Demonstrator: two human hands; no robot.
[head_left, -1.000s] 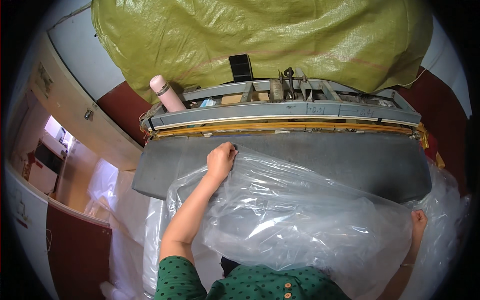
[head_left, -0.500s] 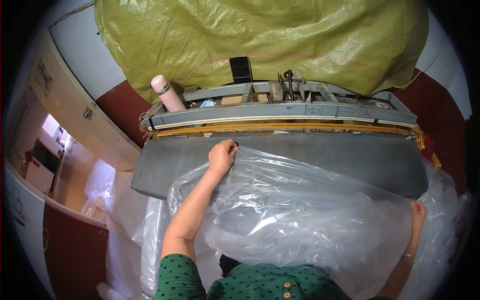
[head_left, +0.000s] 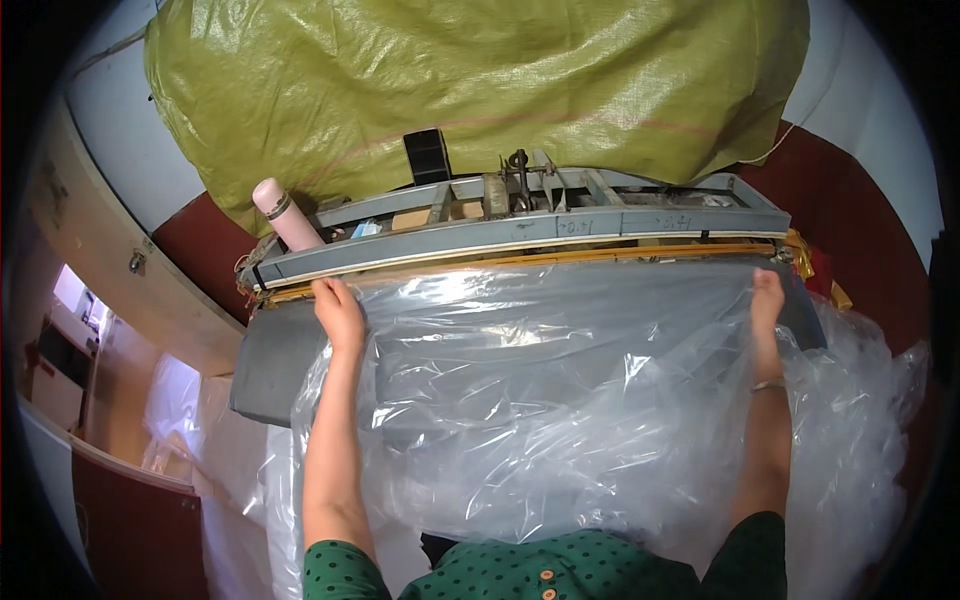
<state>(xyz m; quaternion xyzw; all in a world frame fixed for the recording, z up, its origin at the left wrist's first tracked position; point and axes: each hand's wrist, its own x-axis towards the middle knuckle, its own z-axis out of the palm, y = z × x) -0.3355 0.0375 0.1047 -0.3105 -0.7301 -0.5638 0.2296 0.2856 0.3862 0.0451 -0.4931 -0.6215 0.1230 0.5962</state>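
Note:
A wide sheet of clear plastic film [head_left: 540, 385] stretches between my hands over a long dark grey padded surface [head_left: 275, 365]. My left hand [head_left: 340, 312] is closed on the film's far left corner, close to the orange-yellow strip [head_left: 520, 262] along the machine's front. On the right, my right hand [head_left: 767, 296] pinches the film's other far corner near the same strip. Between them the far edge lies pulled fairly straight. Loose folds hang toward my body. A grey metal frame [head_left: 430, 247] runs just behind the strip.
On the frame stand a pink bottle [head_left: 285, 215] and a black phone [head_left: 427, 157], with a metal clamp [head_left: 520, 180] between its bars. Yellow-green woven sheeting [head_left: 480, 80] covers what is behind. More film [head_left: 860, 420] bunches at right. An open door [head_left: 140, 250] is at left.
My right hand has gone forward from the near right to the strip, drawing the film over the grey surface. My left hand has shifted left. The view has turned slightly.

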